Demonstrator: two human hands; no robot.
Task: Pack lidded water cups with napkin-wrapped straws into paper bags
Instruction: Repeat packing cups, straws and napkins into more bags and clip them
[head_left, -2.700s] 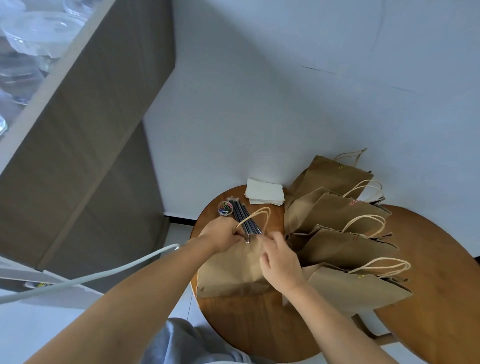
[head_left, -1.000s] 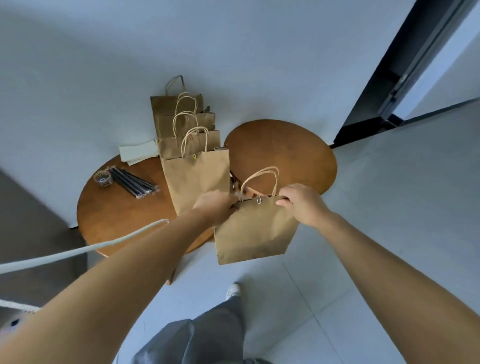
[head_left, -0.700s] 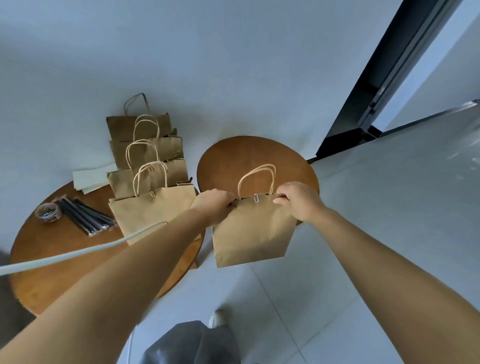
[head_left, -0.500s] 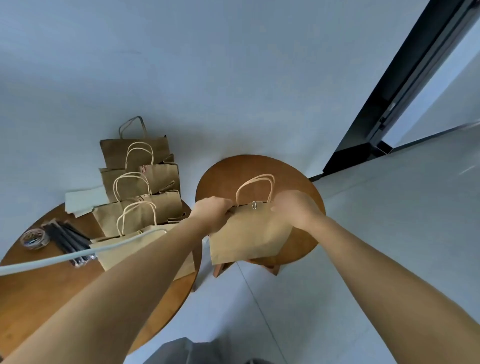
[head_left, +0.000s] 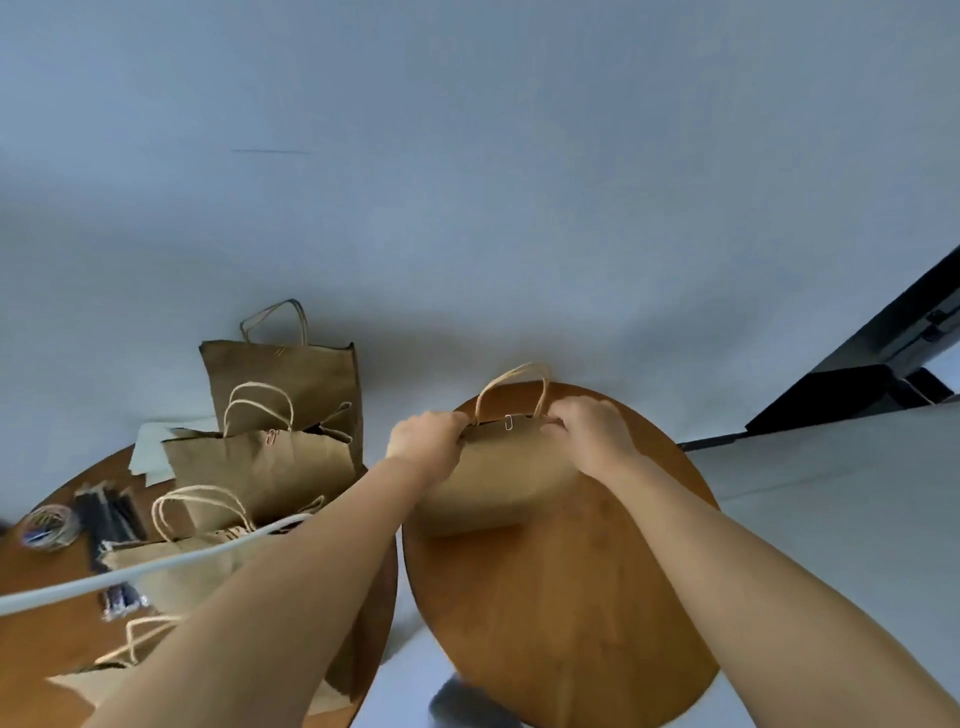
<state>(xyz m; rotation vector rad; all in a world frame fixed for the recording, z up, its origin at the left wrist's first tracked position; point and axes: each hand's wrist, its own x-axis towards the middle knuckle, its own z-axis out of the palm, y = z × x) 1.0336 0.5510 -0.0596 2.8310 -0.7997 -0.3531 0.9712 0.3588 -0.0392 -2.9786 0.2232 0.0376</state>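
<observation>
Both of my hands are clamped on one bag (head_left: 498, 478) at frame centre: the left hand (head_left: 428, 441) pinches its folded top edge at one end, the right hand (head_left: 592, 434) at the other. Between them I see a clip (head_left: 508, 422) on that edge and the twine handle (head_left: 511, 387) arching up. The bag's lower part lies over the round bench (head_left: 566, 597) at centre right. At the left, a second bench (head_left: 31, 639) carries four more bags (head_left: 260, 467), white napkins (head_left: 150, 452) by the wall, dark straws (head_left: 106, 519) and a tub of clips (head_left: 48, 526). A white cable (head_left: 130, 577) crosses the lower left.
</observation>
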